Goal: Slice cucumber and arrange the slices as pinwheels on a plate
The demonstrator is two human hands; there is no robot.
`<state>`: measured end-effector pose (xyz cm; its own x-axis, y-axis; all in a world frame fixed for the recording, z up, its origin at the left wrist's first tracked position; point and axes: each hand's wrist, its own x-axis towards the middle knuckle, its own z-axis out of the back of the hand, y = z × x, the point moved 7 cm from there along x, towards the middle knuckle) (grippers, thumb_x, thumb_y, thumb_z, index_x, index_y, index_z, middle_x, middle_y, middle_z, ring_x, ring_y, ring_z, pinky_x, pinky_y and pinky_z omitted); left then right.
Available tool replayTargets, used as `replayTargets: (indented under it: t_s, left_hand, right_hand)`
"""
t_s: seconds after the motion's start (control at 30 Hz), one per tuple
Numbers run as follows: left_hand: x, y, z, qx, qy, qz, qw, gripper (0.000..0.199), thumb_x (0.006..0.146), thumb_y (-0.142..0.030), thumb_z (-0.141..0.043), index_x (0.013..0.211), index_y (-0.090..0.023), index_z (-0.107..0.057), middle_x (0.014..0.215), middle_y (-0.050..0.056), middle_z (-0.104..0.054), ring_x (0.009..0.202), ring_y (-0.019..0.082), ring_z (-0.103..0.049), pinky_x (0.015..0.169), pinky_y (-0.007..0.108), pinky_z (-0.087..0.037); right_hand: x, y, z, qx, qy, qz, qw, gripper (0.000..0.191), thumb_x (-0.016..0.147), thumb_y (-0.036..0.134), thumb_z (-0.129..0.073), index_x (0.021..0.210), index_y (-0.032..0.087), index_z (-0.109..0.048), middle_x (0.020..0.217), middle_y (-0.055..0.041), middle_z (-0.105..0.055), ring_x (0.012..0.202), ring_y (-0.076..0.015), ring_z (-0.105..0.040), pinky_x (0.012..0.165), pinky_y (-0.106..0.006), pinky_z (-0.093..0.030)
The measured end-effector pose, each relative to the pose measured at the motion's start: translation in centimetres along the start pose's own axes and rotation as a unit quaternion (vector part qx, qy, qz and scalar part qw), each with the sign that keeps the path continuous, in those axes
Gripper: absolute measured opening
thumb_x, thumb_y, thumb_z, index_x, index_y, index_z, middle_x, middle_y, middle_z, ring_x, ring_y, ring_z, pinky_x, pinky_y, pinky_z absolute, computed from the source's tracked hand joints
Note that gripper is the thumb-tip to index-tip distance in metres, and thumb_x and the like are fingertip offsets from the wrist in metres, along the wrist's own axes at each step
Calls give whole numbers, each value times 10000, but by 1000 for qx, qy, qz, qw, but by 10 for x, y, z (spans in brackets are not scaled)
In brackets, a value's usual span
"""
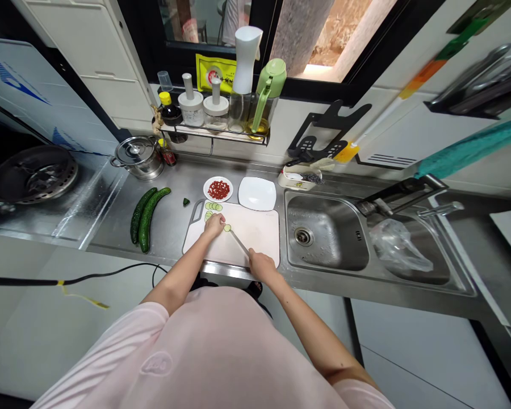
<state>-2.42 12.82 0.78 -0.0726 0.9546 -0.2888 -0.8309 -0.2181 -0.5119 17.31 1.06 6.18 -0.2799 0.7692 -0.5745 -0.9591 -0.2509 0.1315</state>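
Note:
My left hand (215,225) is closed over the left part of the white cutting board (255,233), fingers bent down. A pale green cucumber slice (227,228) shows right at its fingertips; what lies under the fingers is hidden. My right hand (262,266) grips a knife (239,243) by the handle, its blade slanting up-left so the tip reaches that slice. More cucumber slices (213,206) lie in an overlapping row at the board's upper left, partly behind my left hand. Two whole cucumbers (150,216) rest on the counter to the left, with a small dark green end piece (186,201) nearer the board.
Behind the board stand a plate of chopped red pieces (218,189) and a white square plate (257,193). The sink (327,233) adjoins on the right. A lidded pot (138,156) and a frying pan (32,173) are at left. Bottles fill the wall rack (215,133).

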Motion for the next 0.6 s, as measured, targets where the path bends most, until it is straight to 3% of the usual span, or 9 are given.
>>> replayTargets:
  t_s: [0.37,0.6]
  left_hand:
    - [-2,0,-2,5,-22,-18,1000,106,790,-229,-543,878,-202,-595,946,46,-572,854,164,-530,774,267,-400]
    - [-18,-7,1,14,-67,-56,996,158,838,-196,-471,938,-198,-594,967,65,-560,914,186,-523,829,289,-405]
  right_hand:
    - [-2,-2,-5,3,12,-17,1000,268,873,188,-398,1133,187,-461,943,-116,-650,909,-231,-619,708,-292,-396]
    - [-5,-15,0,34,-19,-12,999,224,934,269,-337,1096,206,-478,934,-93,-651,879,-208,-608,703,-266,-357]
